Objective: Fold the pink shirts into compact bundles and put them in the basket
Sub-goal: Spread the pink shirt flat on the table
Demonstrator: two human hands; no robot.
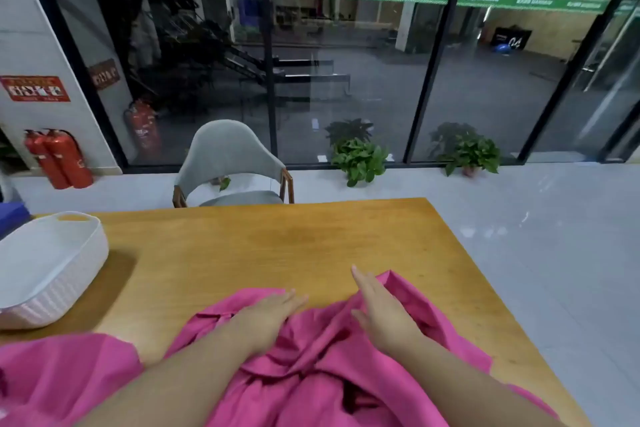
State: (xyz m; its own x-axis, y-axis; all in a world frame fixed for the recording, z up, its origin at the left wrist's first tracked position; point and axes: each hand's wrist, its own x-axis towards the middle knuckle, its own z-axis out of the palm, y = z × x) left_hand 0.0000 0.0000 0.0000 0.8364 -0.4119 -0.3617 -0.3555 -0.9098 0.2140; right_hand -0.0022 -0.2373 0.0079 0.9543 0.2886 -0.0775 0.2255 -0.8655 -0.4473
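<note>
Both hands, left hand (268, 314) and right hand (379, 305), lie flat with straight fingers on the crumpled pink shirt (322, 357) at lower centre; smooth it outward before folding.

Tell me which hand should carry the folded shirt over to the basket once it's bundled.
Left, probably. The white basket sits at the table's left edge, on the left hand's side. The right hand rests flat on the pink shirt's far-right part and would have to cross over.
</note>
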